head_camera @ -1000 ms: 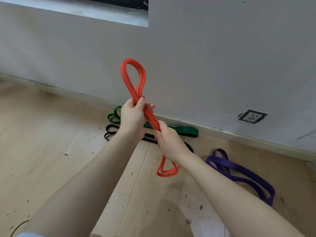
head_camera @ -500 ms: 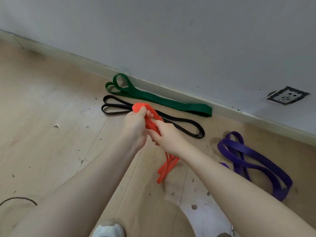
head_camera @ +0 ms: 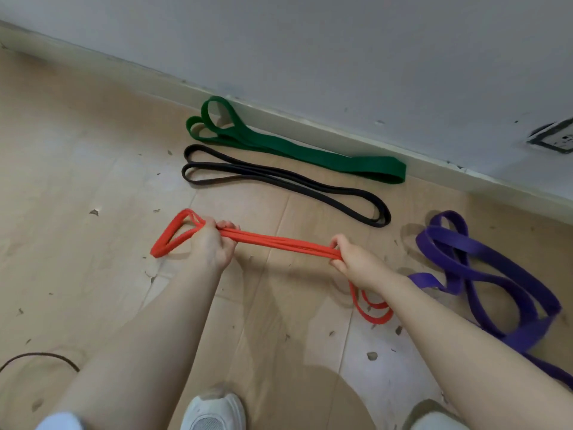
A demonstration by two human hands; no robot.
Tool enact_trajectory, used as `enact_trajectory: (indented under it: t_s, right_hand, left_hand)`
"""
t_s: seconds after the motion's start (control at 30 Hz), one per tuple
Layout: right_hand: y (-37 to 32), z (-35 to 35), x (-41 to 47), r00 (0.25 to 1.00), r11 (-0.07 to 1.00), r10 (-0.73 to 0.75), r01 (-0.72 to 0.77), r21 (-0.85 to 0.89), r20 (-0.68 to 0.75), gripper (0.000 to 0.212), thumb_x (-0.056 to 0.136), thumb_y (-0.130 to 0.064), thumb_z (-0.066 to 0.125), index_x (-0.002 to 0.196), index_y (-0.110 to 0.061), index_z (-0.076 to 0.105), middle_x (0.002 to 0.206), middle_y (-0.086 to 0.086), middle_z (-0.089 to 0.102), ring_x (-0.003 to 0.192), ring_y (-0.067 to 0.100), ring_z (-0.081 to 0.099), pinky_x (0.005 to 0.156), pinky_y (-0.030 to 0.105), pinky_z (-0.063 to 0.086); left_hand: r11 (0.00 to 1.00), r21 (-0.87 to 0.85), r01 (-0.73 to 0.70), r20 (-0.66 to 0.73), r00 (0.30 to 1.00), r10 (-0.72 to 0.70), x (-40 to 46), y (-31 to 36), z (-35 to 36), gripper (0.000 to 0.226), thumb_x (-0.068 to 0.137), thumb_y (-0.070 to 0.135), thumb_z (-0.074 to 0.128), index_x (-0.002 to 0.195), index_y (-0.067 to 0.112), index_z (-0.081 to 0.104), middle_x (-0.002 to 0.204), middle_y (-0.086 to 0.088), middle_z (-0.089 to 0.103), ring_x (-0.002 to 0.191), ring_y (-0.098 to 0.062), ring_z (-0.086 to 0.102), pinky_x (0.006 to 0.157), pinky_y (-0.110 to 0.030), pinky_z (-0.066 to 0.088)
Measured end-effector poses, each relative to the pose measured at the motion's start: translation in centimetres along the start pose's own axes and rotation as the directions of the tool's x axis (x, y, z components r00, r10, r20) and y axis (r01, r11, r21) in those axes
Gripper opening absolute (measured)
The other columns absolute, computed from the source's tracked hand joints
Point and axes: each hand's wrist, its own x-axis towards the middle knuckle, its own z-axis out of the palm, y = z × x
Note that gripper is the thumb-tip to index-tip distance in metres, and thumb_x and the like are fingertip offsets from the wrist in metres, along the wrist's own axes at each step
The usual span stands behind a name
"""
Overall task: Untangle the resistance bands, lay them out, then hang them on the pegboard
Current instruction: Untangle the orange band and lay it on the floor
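Note:
An orange resistance band point(head_camera: 279, 240) is stretched level just above the floor between my hands. My left hand point(head_camera: 214, 243) grips it near its left loop, which sticks out to the left. My right hand point(head_camera: 356, 262) grips the other end, and two orange loops hang out below that wrist. A green band point(head_camera: 310, 153) lies folded flat along the skirting board. A thin black band point(head_camera: 279, 178) lies folded in front of it. A purple band point(head_camera: 483, 268) lies in loose twisted coils at the right.
The wooden floor point(head_camera: 77, 181) carries scattered debris. A grey wall point(head_camera: 310, 41) with a wall socket point(head_camera: 555, 138) rises behind the bands. A dark cable point(head_camera: 40, 356) curves at the lower left. My white shoe point(head_camera: 214, 411) is at the bottom edge.
My hands came down from chest height to the floor and moved apart, drawing the orange band out sideways. My view tilted down, so the socket moved to the right edge.

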Motion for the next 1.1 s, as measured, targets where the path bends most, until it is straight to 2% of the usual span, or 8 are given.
enact_trajectory:
  t_s: [0.17,0.3,0.5,0.63,0.77,0.9,1.0,1.1]
  right_hand:
    - [1.7,-1.3,0.9,0.999,0.987,-0.010,0.001,-0.164,-0.051,0.015,0.094,-0.025,0.047,0.107,-0.019,0.042,0.103,0.003,0.052,0.084,0.020,0.054,0.076,0.042,0.050]
    - [3.0,-2.6,2.4,0.975,0.979,-0.094,0.054,-0.198,-0.199,0.023,0.093,-0.026,0.047,0.116,-0.024,0.046,0.106,-0.003,0.047,0.082,0.017,0.055,0.069,0.039,0.053]
    - [6.0,0.3,4.9,0.999,0.916,-0.030,0.011,-0.402,-0.041,0.052,0.097,-0.016,0.038,0.145,-0.033,0.024,0.115,0.002,0.041,0.103,0.020,0.045,0.072,0.027,0.036]
    - [7.0,0.8,6.8,0.989,0.932,-0.007,-0.046,-0.361,-0.146,0.046,0.098,-0.022,0.039,0.143,-0.026,0.030,0.125,0.005,0.040,0.111,0.022,0.040,0.074,0.026,0.031]
    - [7.4,1.7,6.7,0.978,0.935,-0.016,-0.059,-0.350,-0.208,0.044,0.096,-0.025,0.045,0.138,-0.018,0.036,0.136,0.005,0.045,0.119,0.024,0.042,0.095,0.033,0.035]
    - [7.9,2.6,6.1,0.943,0.960,-0.005,-0.088,-0.266,-0.331,0.038,0.082,-0.026,0.068,0.114,-0.009,0.057,0.118,0.011,0.059,0.109,0.031,0.053,0.089,0.041,0.043]
    - [8.3,3.7,5.2,0.939,0.968,0.014,-0.099,-0.232,-0.345,0.041,0.076,-0.024,0.074,0.111,-0.009,0.060,0.114,0.012,0.060,0.104,0.033,0.057,0.088,0.046,0.046]
    - [8.6,3.8,4.7,0.942,0.973,-0.011,-0.068,-0.223,-0.337,0.042,0.080,-0.025,0.069,0.118,-0.012,0.056,0.118,0.010,0.058,0.106,0.031,0.055,0.092,0.046,0.043]
  left_hand:
    - [0.994,0.100,0.039,0.010,0.999,-0.041,1.5,-1.4,0.9,0.022,0.103,0.024,0.029,0.123,0.018,0.035,0.098,-0.010,0.055,0.092,-0.020,0.054,0.094,-0.034,0.043]
    - [0.950,0.263,-0.169,0.042,0.986,0.164,2.5,-0.9,3.1,0.008,0.101,0.018,0.037,0.104,0.015,0.044,0.087,-0.006,0.057,0.079,-0.012,0.055,0.083,-0.032,0.048]
    - [0.603,0.780,-0.170,0.002,0.963,0.269,6.0,-1.5,1.1,0.020,0.100,0.020,0.035,0.088,0.011,0.049,0.081,-0.007,0.051,0.082,-0.021,0.048,0.066,-0.028,0.037]
    - [0.657,0.751,-0.065,-0.104,0.971,0.216,7.5,-1.2,1.7,0.028,0.099,0.019,0.035,0.073,0.011,0.042,0.064,-0.005,0.040,0.052,-0.014,0.038,0.046,-0.024,0.038]
    - [0.725,0.688,-0.029,-0.162,0.968,0.192,7.4,-1.3,1.9,0.018,0.100,0.020,0.040,0.096,0.004,0.047,0.070,-0.005,0.045,0.055,-0.011,0.046,0.038,-0.016,0.047]
    - [0.733,0.680,-0.007,-0.238,0.944,0.230,8.0,-1.0,1.8,0.019,0.093,0.021,0.055,0.097,0.002,0.052,0.075,-0.006,0.056,0.052,-0.013,0.056,0.037,-0.016,0.049]
    - [0.577,0.814,0.068,-0.288,0.910,0.300,8.5,-0.6,1.4,0.027,0.089,0.027,0.063,0.079,0.003,0.056,0.056,-0.007,0.060,0.032,-0.014,0.054,0.042,-0.025,0.048]
    - [0.132,0.987,0.095,-0.142,0.898,0.416,8.5,-0.7,0.6,0.044,0.091,0.041,0.053,0.075,0.000,0.060,0.043,-0.009,0.057,0.033,-0.017,0.056,0.049,-0.032,0.044]
